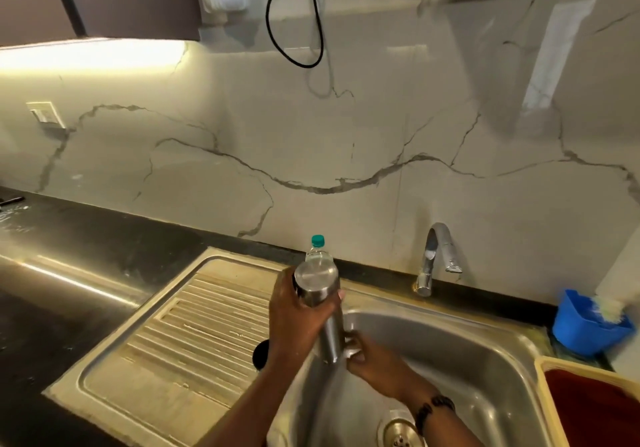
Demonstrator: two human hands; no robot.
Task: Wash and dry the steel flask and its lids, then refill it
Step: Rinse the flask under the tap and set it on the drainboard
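Steel flask upended over sink, left hand gripping, right hand beneath.

flask over sink | drainboard left | tap behind | tub right

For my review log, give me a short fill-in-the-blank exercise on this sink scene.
1. Both hands hold the steel flask over the ___.
2. The plastic bottle behind the flask has a ___ cap.
3. The tub right of the tap is ___.

Answers: sink; green; blue
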